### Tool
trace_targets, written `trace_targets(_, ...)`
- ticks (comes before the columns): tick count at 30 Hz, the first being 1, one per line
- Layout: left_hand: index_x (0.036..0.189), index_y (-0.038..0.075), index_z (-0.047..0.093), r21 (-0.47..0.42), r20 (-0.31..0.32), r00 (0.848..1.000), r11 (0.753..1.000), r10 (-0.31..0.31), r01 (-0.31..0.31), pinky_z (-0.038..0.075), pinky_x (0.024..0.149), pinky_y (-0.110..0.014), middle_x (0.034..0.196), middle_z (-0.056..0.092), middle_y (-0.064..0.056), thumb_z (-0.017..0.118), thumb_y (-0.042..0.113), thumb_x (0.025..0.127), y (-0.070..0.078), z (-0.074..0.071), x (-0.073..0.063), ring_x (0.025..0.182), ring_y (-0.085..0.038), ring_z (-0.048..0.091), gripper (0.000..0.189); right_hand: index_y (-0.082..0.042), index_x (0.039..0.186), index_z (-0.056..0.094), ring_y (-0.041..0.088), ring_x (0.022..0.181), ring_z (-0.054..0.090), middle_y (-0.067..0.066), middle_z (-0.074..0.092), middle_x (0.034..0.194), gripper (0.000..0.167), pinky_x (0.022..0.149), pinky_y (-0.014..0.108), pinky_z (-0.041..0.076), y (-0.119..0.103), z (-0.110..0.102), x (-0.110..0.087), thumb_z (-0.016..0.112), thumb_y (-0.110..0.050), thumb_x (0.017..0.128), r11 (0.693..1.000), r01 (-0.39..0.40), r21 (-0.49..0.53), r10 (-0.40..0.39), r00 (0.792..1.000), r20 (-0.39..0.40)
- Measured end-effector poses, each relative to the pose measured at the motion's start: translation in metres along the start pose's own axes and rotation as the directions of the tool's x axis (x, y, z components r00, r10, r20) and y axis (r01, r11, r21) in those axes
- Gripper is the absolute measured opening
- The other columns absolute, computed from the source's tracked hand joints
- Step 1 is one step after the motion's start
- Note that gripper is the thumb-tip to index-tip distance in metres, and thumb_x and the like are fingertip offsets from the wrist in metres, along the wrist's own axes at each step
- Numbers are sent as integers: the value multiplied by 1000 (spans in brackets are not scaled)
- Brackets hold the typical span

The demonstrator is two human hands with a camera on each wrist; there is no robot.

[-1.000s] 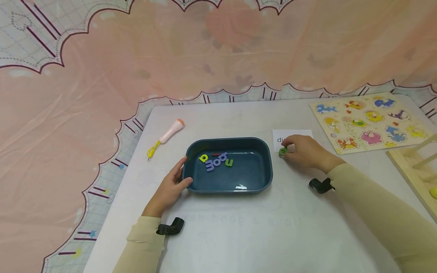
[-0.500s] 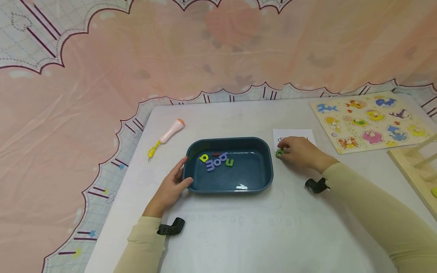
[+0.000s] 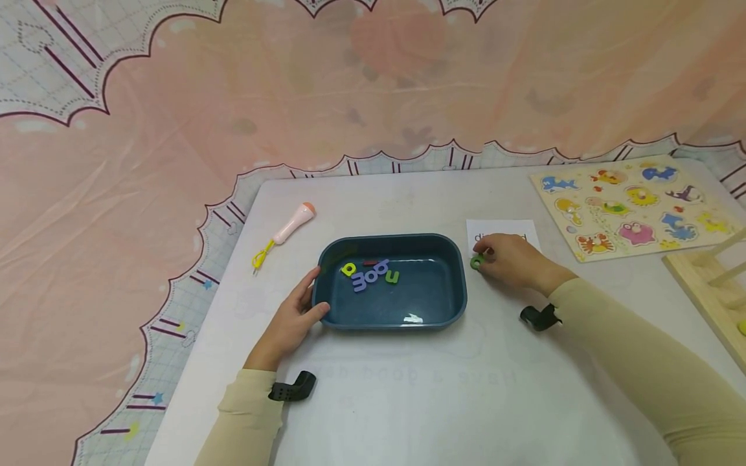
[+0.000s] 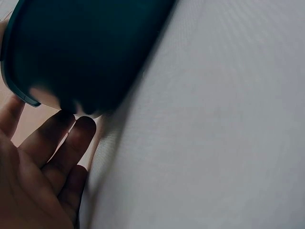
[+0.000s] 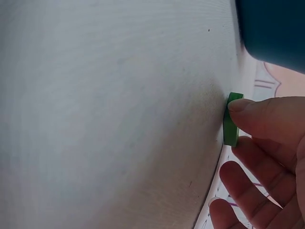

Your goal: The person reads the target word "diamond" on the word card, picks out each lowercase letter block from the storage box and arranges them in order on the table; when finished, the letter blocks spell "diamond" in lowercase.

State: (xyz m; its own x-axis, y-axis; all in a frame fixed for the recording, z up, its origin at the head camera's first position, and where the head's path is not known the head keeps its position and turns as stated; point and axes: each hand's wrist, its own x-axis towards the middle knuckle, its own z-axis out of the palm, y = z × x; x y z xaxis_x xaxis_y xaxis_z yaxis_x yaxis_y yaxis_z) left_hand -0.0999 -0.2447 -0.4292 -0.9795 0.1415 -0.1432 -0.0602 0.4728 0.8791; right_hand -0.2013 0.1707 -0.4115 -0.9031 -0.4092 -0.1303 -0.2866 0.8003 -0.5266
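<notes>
A dark teal tray [image 3: 431,310] stands mid-table. My left hand [image 3: 291,317] holds its left end, thumb over the near corner of the rim and fingers along the end wall; the left wrist view shows fingertips [image 4: 86,125] against that wall. Inside lie a yellow letter [image 3: 348,270], several purple letters [image 3: 370,277], a green letter [image 3: 392,277] and a dark red piece [image 3: 370,263]. Right of the tray, my right hand [image 3: 513,262] pinches a green plastic letter [image 5: 231,119] with a round opening, thumb on its face, low over the table below a white card [image 3: 474,226]. The hand covers much of the card's print.
A pink pen-like toy with a yellow end [image 3: 293,223] lies back left. An animal puzzle board [image 3: 618,226] is at the back right, with a wooden rack [image 3: 696,285] in front of it. Faint mirrored print shows through the white table cover [image 3: 408,414].
My right hand has shifted slightly left with the green letter, then stayed nearly still near the card's lower left corner. The left hand and tray have not visibly moved.
</notes>
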Motion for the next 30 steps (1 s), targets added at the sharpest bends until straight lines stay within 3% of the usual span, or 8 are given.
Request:
trace_targets(7, 160, 22, 25, -3, 2, 1000, 1000, -5, 5, 23, 113, -59, 156, 35, -21, 62, 26, 100, 0, 1, 0, 144, -37, 32, 71, 3, 128, 60, 39, 118, 55, 21, 61, 127, 37, 101, 56, 43, 0, -7, -3, 65, -9, 93, 1000, -10, 12, 9, 1000, 18)
trace_targets(15, 160, 22, 24, 6, -2, 1000, 1000, -2, 2, 24, 112, -60, 155, 36, -22, 63, 25, 100, -2, 0, 2, 144, -38, 33, 72, 3, 132, 58, 38, 116, 54, 22, 61, 127, 43, 98, 55, 44, -5, -36, -9, 67, -15, 94, 1000, 3, 15, -2, 1000, -23)
trace_targets(22, 160, 24, 24, 15, -3, 1000, 1000, -11, 11, 24, 112, -60, 156, 35, -21, 63, 26, 100, -3, -1, 1, 145, -37, 32, 72, 2, 131, 59, 38, 116, 55, 22, 61, 127, 44, 96, 54, 46, -25, -58, -9, 72, -15, 92, 998, 54, -20, -55, 995, -86)
trace_targets(30, 160, 24, 24, -9, 10, 1000, 1000, -9, 9, 24, 113, -60, 156, 35, -21, 63, 27, 100, -3, -1, 2, 145, -37, 32, 72, 0, 131, 61, 36, 115, 57, 19, 63, 125, 44, 95, 51, 48, -57, -55, -9, 73, -15, 92, 992, 122, -33, -124, 990, -62)
